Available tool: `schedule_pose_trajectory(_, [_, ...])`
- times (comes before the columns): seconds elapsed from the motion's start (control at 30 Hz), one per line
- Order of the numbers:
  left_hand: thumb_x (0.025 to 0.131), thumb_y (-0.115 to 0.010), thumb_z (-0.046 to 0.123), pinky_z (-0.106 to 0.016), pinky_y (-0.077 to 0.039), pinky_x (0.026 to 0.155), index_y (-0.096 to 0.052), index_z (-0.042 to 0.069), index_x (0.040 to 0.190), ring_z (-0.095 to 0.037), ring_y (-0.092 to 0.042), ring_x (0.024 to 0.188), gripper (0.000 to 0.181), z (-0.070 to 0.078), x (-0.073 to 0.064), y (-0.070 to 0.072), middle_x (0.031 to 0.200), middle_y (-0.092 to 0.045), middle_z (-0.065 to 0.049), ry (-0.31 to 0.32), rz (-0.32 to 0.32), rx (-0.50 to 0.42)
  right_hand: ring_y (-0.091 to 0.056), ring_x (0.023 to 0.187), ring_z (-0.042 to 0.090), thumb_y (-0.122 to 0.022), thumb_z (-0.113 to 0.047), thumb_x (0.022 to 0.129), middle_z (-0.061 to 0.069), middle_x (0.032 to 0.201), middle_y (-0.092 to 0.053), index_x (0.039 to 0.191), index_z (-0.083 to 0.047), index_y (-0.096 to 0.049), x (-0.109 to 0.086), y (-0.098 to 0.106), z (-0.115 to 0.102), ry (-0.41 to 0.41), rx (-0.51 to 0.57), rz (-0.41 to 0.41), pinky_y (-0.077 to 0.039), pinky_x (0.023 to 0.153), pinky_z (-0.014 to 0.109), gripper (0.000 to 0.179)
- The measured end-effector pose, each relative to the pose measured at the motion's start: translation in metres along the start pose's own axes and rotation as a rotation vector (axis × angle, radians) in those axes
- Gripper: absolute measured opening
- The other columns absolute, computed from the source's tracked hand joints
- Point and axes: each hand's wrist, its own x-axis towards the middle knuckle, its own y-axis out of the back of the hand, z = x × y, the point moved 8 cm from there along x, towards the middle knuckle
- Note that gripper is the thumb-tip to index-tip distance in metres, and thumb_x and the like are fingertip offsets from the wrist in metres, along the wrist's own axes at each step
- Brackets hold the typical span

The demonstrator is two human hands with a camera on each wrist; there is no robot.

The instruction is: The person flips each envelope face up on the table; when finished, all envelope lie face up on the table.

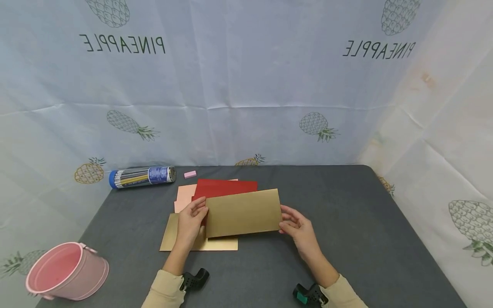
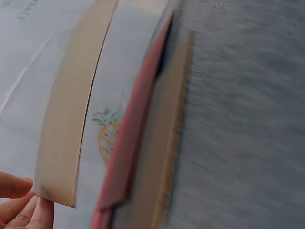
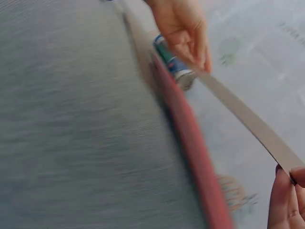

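Observation:
Between both hands hangs a gold paper rectangle (image 1: pixel 243 214), flat and slightly tilted, raised over a pile of paper. My left hand (image 1: pixel 190 221) pinches its left end, thumb and fingers on either side in the left wrist view, where the gold paper (image 2: pixel 71 109) bows a little. The right hand (image 1: pixel 302 236) pinches the opposite end; in the right wrist view the paper (image 3: pixel 248 114) shows nearly edge-on. Behind and beneath it lie red paper (image 1: pixel 225 186), pink paper (image 1: pixel 185 196) and another gold piece (image 1: pixel 169 239), partly hidden by the held one and my left hand.
A clear tube of pencils (image 1: pixel 142 176) with a blue cap lies at the table's back left, beside a small pink block (image 1: pixel 190 174). On the front left corner a pink bucket (image 1: pixel 92 273) is tipped on its side. Pineapple-print curtain (image 1: pixel 231 77) backs the dark table (image 1: pixel 346 222).

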Motion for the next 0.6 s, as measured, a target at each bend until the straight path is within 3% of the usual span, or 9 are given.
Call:
schedule_pose_trajectory(0.13, [0.091,-0.058,0.000,-0.015,-0.048,0.090,-0.054,-0.003,0.130,-0.031,-0.057,0.116,0.039,0.024,0.008,-0.004,0.128,-0.057,-0.023,-0.085,0.005,-0.001,-0.064,0.088,0.007,-0.066,0.002,0.085,0.004,0.105,-0.064,0.131,0.002,-0.053,0.002,-0.002,-0.039,0.147,-0.027,-0.010,-0.055,0.075,0.020,0.047])
schedule_pose_trajectory(0.23, [0.091,-0.059,0.003,-0.033,-0.045,0.099,-0.049,-0.002,0.135,-0.034,-0.053,0.123,0.046,0.047,0.012,-0.011,0.136,-0.051,-0.022,-0.162,0.018,0.063,-0.063,0.090,0.005,-0.065,0.000,0.086,0.010,0.106,-0.065,0.128,0.003,-0.056,0.001,-0.003,-0.074,0.312,-0.077,0.022,-0.055,0.076,0.019,0.043])
schedule_pose_trajectory(0.3, [0.092,-0.059,0.007,-0.043,-0.038,0.106,-0.043,-0.001,0.140,-0.035,-0.044,0.131,0.051,0.067,0.007,-0.020,0.144,-0.043,-0.020,-0.232,0.038,0.140,-0.063,0.091,0.004,-0.066,-0.001,0.086,0.015,0.106,-0.066,0.125,0.001,-0.059,-0.003,-0.003,-0.097,0.442,-0.132,0.091,-0.054,0.076,0.016,0.039])
schedule_pose_trajectory(0.37, [0.092,-0.059,0.009,-0.050,-0.033,0.110,-0.038,0.000,0.143,-0.034,-0.037,0.137,0.056,0.088,-0.005,-0.031,0.150,-0.035,-0.016,-0.307,0.051,0.207,-0.064,0.089,0.005,-0.067,0.001,0.085,0.017,0.102,-0.067,0.122,-0.002,-0.063,-0.011,-0.005,-0.120,0.590,-0.222,0.185,-0.053,0.075,0.013,0.037])
schedule_pose_trajectory(0.43, [0.092,-0.058,0.010,-0.052,-0.032,0.109,-0.036,0.001,0.145,-0.033,-0.033,0.138,0.058,0.110,-0.024,-0.048,0.152,-0.032,-0.015,-0.405,0.019,0.204,-0.065,0.087,0.010,-0.066,0.006,0.083,0.017,0.098,-0.068,0.120,-0.003,-0.065,-0.022,-0.012,-0.140,0.757,-0.339,0.271,-0.053,0.072,0.013,0.037])
schedule_pose_trajectory(0.6, [0.092,-0.058,0.006,-0.045,-0.043,0.099,-0.032,0.001,0.146,-0.032,-0.041,0.134,0.060,0.158,-0.079,-0.092,0.150,-0.035,-0.016,-0.656,-0.217,0.016,-0.064,0.076,0.023,-0.062,0.005,0.086,0.016,0.093,-0.068,0.118,0.002,-0.065,-0.052,-0.050,-0.168,1.170,-0.670,0.384,-0.052,0.058,0.025,0.032])
